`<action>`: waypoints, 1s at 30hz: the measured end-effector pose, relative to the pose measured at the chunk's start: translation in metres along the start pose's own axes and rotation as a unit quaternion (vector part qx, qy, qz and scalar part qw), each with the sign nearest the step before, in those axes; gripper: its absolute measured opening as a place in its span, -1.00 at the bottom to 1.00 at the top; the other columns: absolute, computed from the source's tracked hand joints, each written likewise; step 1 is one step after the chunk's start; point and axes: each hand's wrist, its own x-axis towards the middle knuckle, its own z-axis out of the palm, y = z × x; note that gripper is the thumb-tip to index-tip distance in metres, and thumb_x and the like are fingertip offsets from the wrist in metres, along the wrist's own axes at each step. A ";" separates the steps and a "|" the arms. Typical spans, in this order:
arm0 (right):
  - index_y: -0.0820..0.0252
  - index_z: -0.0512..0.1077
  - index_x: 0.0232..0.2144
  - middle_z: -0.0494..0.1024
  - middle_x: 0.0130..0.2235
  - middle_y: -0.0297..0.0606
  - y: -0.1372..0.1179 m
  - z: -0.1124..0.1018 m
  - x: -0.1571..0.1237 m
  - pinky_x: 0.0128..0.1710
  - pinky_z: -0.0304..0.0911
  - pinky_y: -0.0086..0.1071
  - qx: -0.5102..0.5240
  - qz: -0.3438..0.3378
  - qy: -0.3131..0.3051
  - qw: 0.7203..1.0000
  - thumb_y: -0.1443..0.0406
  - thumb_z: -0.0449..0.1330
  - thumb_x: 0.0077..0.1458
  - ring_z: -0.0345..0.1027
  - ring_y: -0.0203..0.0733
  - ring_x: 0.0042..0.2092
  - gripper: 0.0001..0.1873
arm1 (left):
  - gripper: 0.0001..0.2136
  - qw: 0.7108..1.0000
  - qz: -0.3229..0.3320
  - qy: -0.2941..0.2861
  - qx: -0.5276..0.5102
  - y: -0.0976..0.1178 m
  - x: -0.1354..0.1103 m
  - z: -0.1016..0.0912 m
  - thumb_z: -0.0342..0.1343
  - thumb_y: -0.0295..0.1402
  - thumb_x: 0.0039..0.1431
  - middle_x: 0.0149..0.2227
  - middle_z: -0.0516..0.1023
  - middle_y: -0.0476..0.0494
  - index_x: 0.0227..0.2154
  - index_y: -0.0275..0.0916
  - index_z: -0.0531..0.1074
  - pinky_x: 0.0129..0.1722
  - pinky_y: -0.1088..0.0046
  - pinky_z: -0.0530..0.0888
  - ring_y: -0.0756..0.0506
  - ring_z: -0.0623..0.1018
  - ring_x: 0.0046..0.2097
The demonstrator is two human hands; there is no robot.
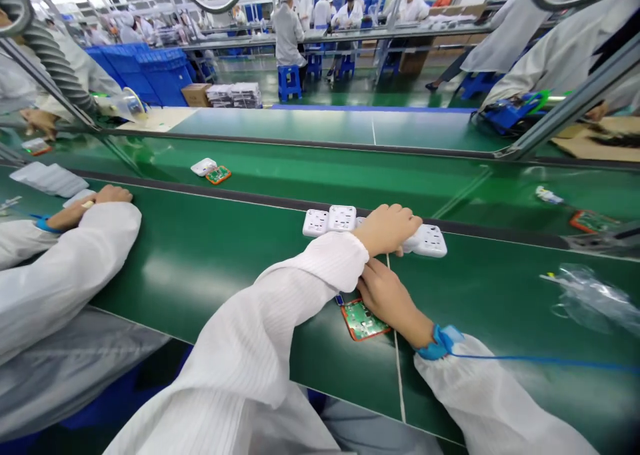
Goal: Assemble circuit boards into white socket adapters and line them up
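The step in hand looks like picking from the row of white socket plates (330, 220), which lies on the green worktop (210, 262) just beyond the circuit board (363, 320) and touches a dark strip along the belt. The left hand (387, 230) reaches across the body and lies palm down on the middle of that row, fingers curled over one plate's far edge and thumb tucked at the near edge — a loose clasp, by the look of it. The right hand (387, 302), with a blue wrist strap (440, 343), rests on the board's far right corner. Its fingertips are hidden under the left sleeve, so I cannot tell whether they pinch anything. Lifting one plate free would call for a firmer hold on its edges without nudging its neighbours. The plates are glossy, rounded squares with socket openings. The board is green with an orange rim — flat, thin, component side up.
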 end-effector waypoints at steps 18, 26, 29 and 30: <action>0.14 0.34 -0.04 0.42 -0.05 -0.12 -0.008 -0.019 0.006 -0.15 0.39 -0.24 0.223 -0.039 -0.014 0.974 0.42 -0.01 0.38 0.39 -0.11 -0.11 -0.80 | -0.60 0.751 -0.379 0.311 -0.443 0.006 -0.177 0.026 0.02 0.01 0.36 -0.42 0.49 -0.04 -0.29 -0.26 0.47 -0.33 0.45 0.38 -0.05 0.45 -0.36; 0.23 0.48 -0.11 0.51 -0.14 -0.06 -0.027 -0.005 0.025 -0.23 0.39 -0.21 0.029 -0.034 0.113 0.993 0.37 0.06 0.40 0.43 -0.06 -0.20 -0.81 | -0.41 0.737 -0.322 0.244 -0.543 0.003 -0.173 0.039 -0.25 0.08 0.44 -0.30 0.60 -0.16 -0.29 -0.28 0.52 -0.24 0.41 0.43 -0.09 0.53 -0.27; 0.21 0.51 -0.15 0.53 -0.14 -0.08 -0.029 -0.004 0.027 -0.21 0.40 -0.22 0.018 -0.024 0.119 0.992 0.35 0.07 0.41 0.44 -0.08 -0.20 -0.80 | -0.54 0.748 -0.298 0.226 -0.549 0.002 -0.176 0.035 -0.15 -0.03 0.41 -0.26 0.60 -0.14 -0.26 -0.27 0.52 -0.19 0.40 0.44 -0.10 0.53 -0.22; 0.20 0.52 -0.16 0.53 -0.15 -0.09 -0.029 -0.004 0.027 -0.21 0.40 -0.23 0.020 -0.016 0.125 0.992 0.34 0.07 0.41 0.45 -0.09 -0.20 -0.79 | -0.59 0.755 -0.291 0.216 -0.547 0.002 -0.177 0.034 -0.11 -0.07 0.39 -0.24 0.61 -0.13 -0.25 -0.26 0.51 -0.17 0.40 0.45 -0.11 0.54 -0.20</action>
